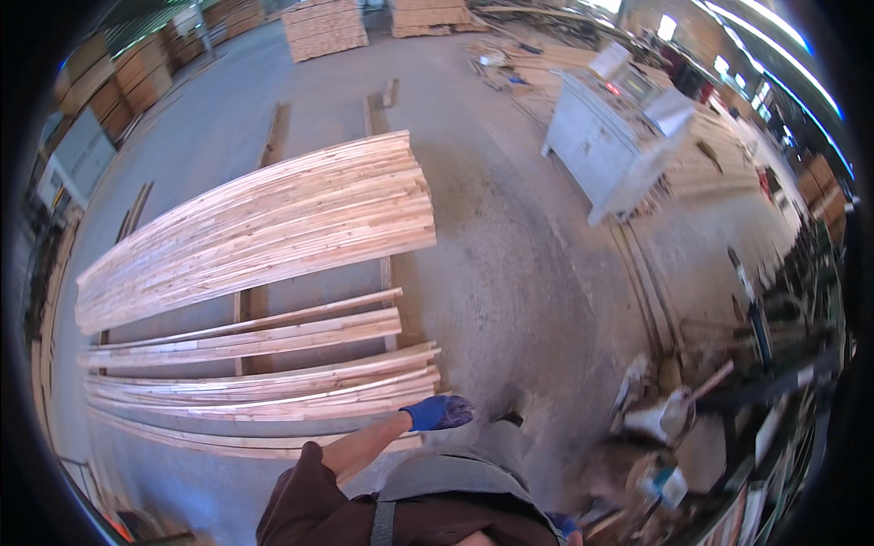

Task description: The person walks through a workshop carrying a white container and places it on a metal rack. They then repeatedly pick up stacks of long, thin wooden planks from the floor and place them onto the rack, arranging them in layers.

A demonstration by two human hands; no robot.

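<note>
left hand (439, 411), blue-gloved, hung empty with fingers loosely curled just beside the low stack of planks (273, 387); right hand's grip unseen.

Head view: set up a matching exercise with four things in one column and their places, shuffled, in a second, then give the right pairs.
Things:
1. big plank stack
2. grey machine cabinet
3. blue-gloved left hand
4. low plank pile

Places:
A. upper right, on the concrete floor
B. at the near right end of the low pile
C. centre left, raised on bearers
D. just in front of the person, below the big stack

Pairs: 1-C, 2-A, 3-B, 4-D
</note>
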